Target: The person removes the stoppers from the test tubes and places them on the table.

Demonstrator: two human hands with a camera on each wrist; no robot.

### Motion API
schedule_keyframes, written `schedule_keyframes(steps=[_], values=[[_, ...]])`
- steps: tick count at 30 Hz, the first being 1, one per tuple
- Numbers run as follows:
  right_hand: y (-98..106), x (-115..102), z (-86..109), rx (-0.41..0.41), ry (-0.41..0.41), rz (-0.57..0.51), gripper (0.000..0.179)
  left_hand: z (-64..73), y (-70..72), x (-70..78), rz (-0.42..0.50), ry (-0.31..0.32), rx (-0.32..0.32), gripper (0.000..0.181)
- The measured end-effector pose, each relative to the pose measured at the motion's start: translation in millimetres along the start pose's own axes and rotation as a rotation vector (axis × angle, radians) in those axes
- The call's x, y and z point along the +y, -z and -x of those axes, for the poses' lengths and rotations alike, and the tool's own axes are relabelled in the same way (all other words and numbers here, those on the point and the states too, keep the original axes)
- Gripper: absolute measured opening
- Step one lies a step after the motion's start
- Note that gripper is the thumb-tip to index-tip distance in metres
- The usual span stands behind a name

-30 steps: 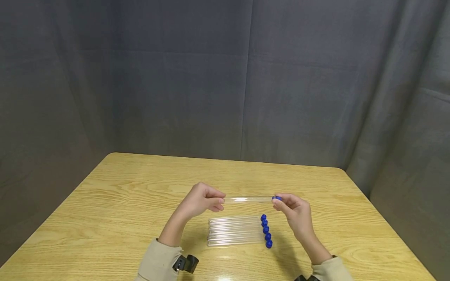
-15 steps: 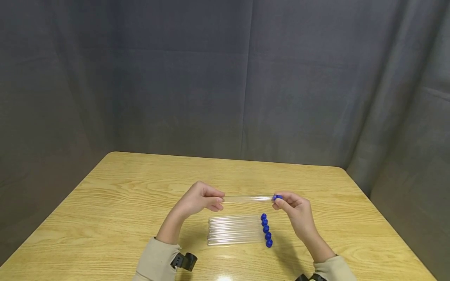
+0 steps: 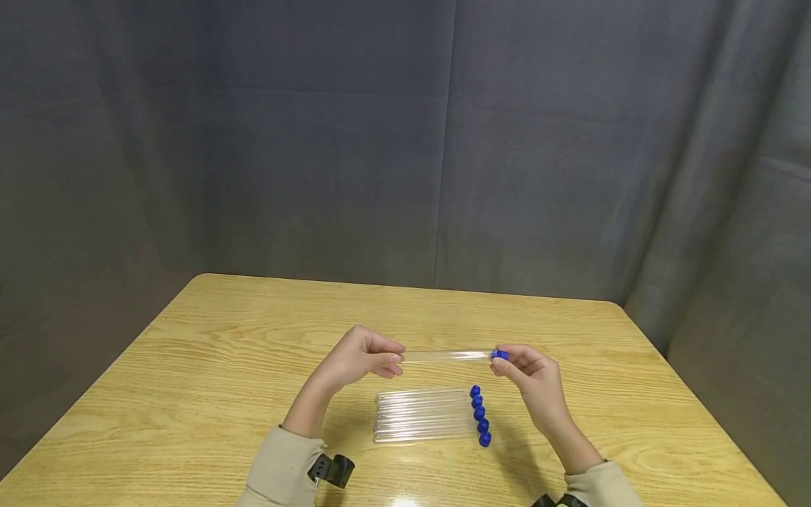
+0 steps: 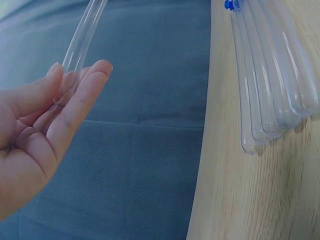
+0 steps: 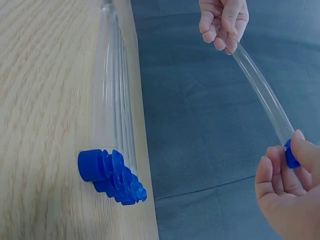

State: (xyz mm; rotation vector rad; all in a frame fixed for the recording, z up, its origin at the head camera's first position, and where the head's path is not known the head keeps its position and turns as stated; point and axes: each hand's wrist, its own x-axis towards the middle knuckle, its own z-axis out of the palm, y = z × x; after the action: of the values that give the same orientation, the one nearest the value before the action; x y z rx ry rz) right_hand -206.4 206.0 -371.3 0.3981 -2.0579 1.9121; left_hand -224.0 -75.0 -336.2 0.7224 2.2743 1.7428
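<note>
Held level above the table is a clear test tube (image 3: 446, 355). My left hand (image 3: 357, 360) pinches its rounded end between thumb and fingers, as the left wrist view shows. At the other end my right hand (image 3: 537, 384) grips a blue cap (image 5: 291, 155) between thumb and fingertips; the cap sits at the tube's mouth. How deep it goes into the tube is partly hidden by the fingers. Below the hands, several clear test tubes (image 3: 421, 415) lie side by side on the table, their blue caps (image 3: 479, 414) lined up on the right.
The light wooden table (image 3: 253, 338) reaches well past both hands, with its far edge in front of a dark grey curtain (image 3: 317, 176). Black wrist cameras are strapped over the beige sleeves (image 3: 285, 465).
Both hands and the tube have risen very slightly. The blue cap has shifted a touch to the right in the right hand's fingers. The tubes on the table have not moved.
</note>
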Motion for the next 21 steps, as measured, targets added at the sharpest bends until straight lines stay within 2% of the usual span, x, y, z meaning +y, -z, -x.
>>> schedule_keyframes(steps=[12, 21], values=[[-1.3, 0.5, 0.6, 0.052, -0.014, 0.013, 0.021, -2.9, -0.5, -5.2, 0.005, 0.001, -0.011, 0.026], [1.2, 1.5, 1.0, 0.083, -0.03, 0.02, 0.021, -3.8, 1.8, -9.4, -0.007, 0.013, 0.007, 0.025]])
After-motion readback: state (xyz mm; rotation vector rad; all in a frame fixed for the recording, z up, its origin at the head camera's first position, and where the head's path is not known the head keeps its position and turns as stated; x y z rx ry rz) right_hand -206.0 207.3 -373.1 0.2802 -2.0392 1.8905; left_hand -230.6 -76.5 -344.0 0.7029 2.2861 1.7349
